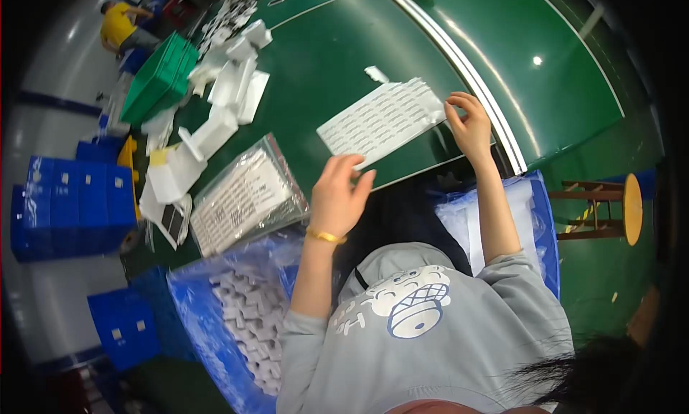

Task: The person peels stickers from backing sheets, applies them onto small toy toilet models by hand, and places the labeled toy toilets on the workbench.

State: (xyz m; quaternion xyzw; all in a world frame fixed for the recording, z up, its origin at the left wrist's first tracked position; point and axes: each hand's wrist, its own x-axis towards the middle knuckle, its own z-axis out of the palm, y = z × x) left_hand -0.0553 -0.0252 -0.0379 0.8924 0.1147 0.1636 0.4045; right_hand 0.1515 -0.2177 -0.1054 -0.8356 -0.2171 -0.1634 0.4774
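A white sheet printed with rows of dark markings (380, 120) lies at a slant on the green table in front of me. My left hand (339, 197), a yellow band at its wrist, is at the sheet's near left edge, with thumb and fingers apart and nothing visible between them. At the right end of the sheet is my right hand (470, 127), its thumb and forefinger brought together. Whatever those fingertips may hold is too small to make out. A small torn white scrap (376, 74) sits just beyond the sheet's far edge.
Left of the sheet lies a clear plastic bag of printed sheets (247, 195). White foam or card pieces (215, 130) and a green crate (159, 80) stand farther left. Lined blue bins flank my lap; the left one holds many white shaped parts (251, 321). A wooden stool (631, 209) stands right.
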